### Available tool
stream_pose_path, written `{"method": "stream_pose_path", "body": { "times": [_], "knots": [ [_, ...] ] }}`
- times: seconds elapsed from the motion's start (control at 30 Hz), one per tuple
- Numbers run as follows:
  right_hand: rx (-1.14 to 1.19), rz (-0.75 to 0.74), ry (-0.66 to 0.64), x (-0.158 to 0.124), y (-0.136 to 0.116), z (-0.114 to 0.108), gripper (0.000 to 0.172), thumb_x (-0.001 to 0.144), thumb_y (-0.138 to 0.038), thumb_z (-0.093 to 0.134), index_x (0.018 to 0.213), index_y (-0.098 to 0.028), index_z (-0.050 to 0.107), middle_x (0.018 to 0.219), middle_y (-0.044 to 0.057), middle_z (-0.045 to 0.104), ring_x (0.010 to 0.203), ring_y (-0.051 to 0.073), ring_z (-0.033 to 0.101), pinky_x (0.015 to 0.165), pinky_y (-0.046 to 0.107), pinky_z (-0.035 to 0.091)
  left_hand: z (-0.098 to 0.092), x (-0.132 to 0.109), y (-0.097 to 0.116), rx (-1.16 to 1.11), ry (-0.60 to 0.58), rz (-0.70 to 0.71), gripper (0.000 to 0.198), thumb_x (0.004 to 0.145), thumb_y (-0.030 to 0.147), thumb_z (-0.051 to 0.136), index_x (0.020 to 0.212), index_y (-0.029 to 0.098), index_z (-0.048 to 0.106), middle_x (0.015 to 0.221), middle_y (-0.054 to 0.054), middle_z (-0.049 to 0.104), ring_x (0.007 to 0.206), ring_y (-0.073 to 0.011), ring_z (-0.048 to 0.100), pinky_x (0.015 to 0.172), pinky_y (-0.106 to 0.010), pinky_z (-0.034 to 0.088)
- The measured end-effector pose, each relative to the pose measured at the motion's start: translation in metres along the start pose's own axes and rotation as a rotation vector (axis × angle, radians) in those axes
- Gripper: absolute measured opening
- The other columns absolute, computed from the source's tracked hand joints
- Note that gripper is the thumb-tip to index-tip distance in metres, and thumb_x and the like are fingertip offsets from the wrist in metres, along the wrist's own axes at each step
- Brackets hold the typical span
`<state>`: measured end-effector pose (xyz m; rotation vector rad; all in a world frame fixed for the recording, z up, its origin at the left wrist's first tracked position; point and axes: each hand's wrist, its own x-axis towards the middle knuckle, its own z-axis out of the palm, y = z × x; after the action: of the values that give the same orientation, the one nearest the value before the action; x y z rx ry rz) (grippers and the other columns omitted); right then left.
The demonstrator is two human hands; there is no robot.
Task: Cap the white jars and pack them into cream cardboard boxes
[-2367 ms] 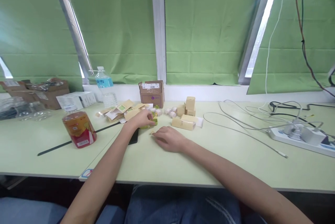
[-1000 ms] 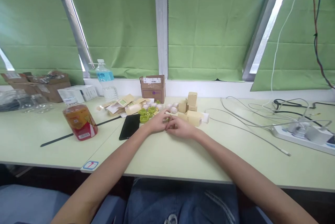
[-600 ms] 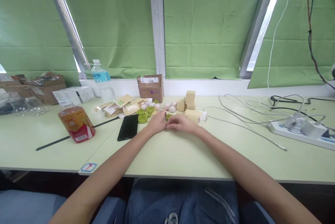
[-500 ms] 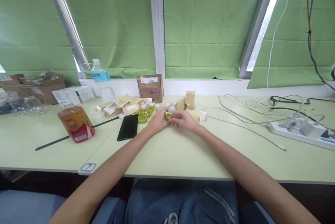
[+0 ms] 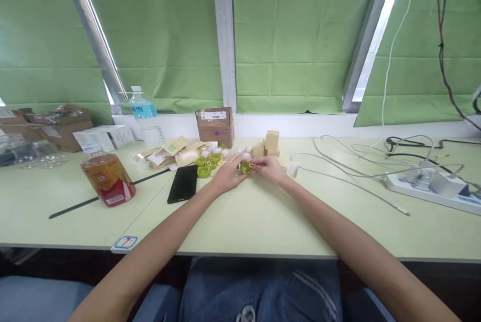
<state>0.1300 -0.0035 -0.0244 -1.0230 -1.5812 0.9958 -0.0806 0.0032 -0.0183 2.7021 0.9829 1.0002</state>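
Farthest out to the left of the left hand [image 5: 229, 175], I see clear plastic containers [image 5: 47, 154], an open cardboard carton [image 5: 69, 134] and white boxes [image 5: 122, 135]. Nearer that hand, though well to its left, a bottle with an orange and red label [image 5: 108, 181] stands beside a thin black strip [image 5: 71, 210]; beyond it is a clear water bottle with a blue label [image 5: 145, 116]. Opened paper cartons [image 5: 167, 154] lie past the hand, to its left, and a black phone [image 5: 183, 184] lies near its forearm. Just left of the fingers I count several loose green cups [image 5: 204, 172]; behind them sits a brown cardboard box [image 5: 215, 128].

The left hand itself has thumb and fingers closed about a green piece [image 5: 246, 167], which is between my two hands. My right hand [image 5: 271, 169] is pinched narrow at a yellow loop [image 5: 251, 165] on that piece's right side. Pale round pieces [image 5: 247, 154] lie just beyond both hands, and small tan boxes [image 5: 272, 140] are stacked behind the right one. Well to its right, a white cable [image 5: 403, 211] and a power strip [image 5: 406, 189] finish the row.
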Motion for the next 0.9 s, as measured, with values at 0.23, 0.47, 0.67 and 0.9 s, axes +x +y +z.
{"method": "stream_pose_path", "body": {
  "times": [0.23, 0.47, 0.67, 0.9],
  "knots": [
    [-0.341, -0.298, 0.081, -0.004, 0.000, 0.001, 0.017, 0.088, -0.020, 0.069, 0.096, -0.016, 0.084, 0.075, 0.004, 0.076, 0.065, 0.017, 0.066, 0.068, 0.028, 0.053, 0.002, -0.001, 0.004, 0.033, -0.022, 0.012, 0.036, 0.092, 0.037, 0.069, 0.125, 0.023, 0.062, 0.116, -0.010, 0.064, 0.102, -0.0271, 0.063, 0.083, -0.038, 0.052],
    [-0.299, -0.239, 0.084, -0.003, 0.001, 0.009, 0.026, 0.084, -0.017, 0.070, 0.106, -0.018, 0.084, 0.090, 0.005, 0.077, 0.074, 0.017, 0.066, 0.072, 0.027, 0.051, 0.001, 0.000, 0.003, 0.039, -0.013, 0.005, 0.037, 0.091, 0.035, 0.070, 0.125, 0.022, 0.062, 0.120, -0.011, 0.066, 0.105, -0.0287, 0.064, 0.088, -0.041, 0.053],
    [-0.362, -0.247, 0.099, -0.008, -0.003, 0.010, 0.023, 0.086, -0.016, 0.069, 0.102, -0.018, 0.084, 0.087, 0.006, 0.076, 0.077, 0.019, 0.066, 0.075, 0.030, 0.052, 0.001, 0.000, 0.004, 0.032, -0.010, -0.015, 0.035, 0.090, 0.037, 0.070, 0.122, 0.024, 0.062, 0.120, -0.011, 0.066, 0.105, -0.0288, 0.065, 0.089, -0.041, 0.054],
    [-0.457, -0.306, 0.170, -0.007, -0.001, 0.012, 0.021, 0.088, -0.015, 0.068, 0.101, -0.017, 0.084, 0.086, 0.006, 0.068, 0.078, 0.019, 0.063, 0.076, 0.031, 0.049, 0.003, 0.000, 0.003, 0.051, -0.013, -0.022, 0.035, 0.091, 0.037, 0.070, 0.122, 0.023, 0.062, 0.116, -0.010, 0.066, 0.106, -0.0286, 0.064, 0.089, -0.040, 0.053]
  ]
}}
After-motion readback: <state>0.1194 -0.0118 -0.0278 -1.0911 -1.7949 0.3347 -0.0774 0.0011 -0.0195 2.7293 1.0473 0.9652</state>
